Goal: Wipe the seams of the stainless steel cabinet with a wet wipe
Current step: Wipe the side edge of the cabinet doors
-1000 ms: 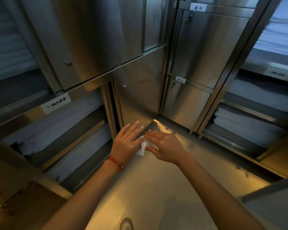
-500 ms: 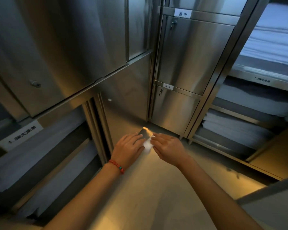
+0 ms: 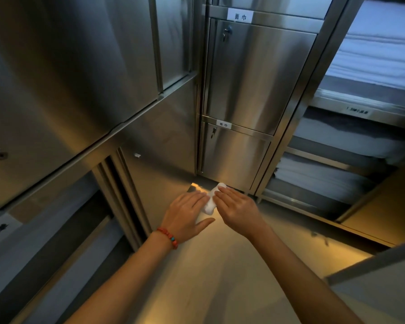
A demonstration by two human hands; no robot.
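So both hands are down low in front of the stainless steel cabinet (image 3: 255, 73), and the wet wipe (image 3: 211, 202) is bunched up right between them. It's a small white wad, sitting at the fingertips of each hand, with its far end poking out past the right hand's fingers toward the bottom edge of the lower door (image 3: 234, 157).

The left hand (image 3: 185, 216) lies mostly flat, fingers straight and touching the wipe's left side, thumb stuck out toward the right. There's a red bead bracelet (image 3: 167, 237) on that wrist. The right hand (image 3: 237, 211) is palm down with its fingers over the wipe's right edge; can't really tell if it's pinching it or just pressing on it.

Folded white linens (image 3: 318, 176) sit on the open shelves to the right.
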